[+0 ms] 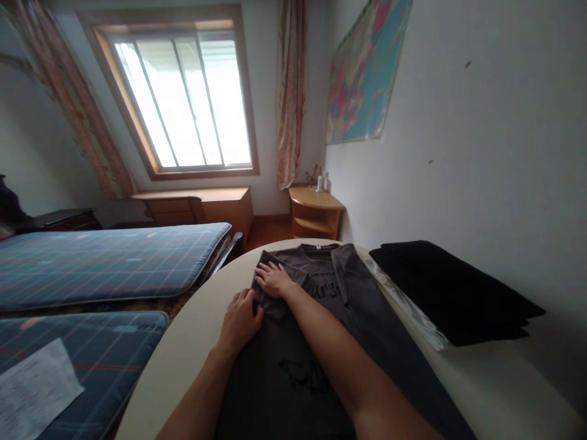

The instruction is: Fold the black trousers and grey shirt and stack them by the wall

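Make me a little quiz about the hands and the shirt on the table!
1. True or false: the left hand and the right hand both touch the dark grey T-shirt.
2. What lies on the table to the right of the T-shirt? A) a black folded cloth B) a red book C) a cup
3. Which hand is nearer the shirt's collar?
Key: 1 true; 2 A; 3 the right hand.
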Available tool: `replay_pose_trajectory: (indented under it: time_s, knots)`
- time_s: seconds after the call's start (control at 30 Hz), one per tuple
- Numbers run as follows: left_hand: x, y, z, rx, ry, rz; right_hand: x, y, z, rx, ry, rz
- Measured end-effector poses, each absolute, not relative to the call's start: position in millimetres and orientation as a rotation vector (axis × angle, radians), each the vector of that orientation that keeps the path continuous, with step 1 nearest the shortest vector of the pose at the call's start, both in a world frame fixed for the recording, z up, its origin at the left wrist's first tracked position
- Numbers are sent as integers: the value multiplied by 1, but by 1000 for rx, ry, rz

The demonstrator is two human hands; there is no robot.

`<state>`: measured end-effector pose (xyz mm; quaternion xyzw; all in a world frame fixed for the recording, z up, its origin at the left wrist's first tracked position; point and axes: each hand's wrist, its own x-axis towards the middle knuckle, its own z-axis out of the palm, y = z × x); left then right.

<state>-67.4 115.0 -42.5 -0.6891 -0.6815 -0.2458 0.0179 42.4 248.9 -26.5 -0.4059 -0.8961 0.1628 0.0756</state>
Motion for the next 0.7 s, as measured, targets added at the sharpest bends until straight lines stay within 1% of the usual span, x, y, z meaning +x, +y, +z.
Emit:
replay_pose_trajectory:
  time_s: [0.37,0.5,0.6,0.7]
  knots:
    - [-65,113,-39,-2133,-2120,-775,24,271,-27,-1518,-2569,451]
    - [-66,114,-42,-2042,-2139,-807,29,262,-24,-1438,-2568,358]
    - [-67,115,-42,-1904,-2210,-752,35,248,-19,-1371,-2547,281]
    - [-67,114,-41,-1806,-2261,-685,42,232,-10,-1442,-2459,222]
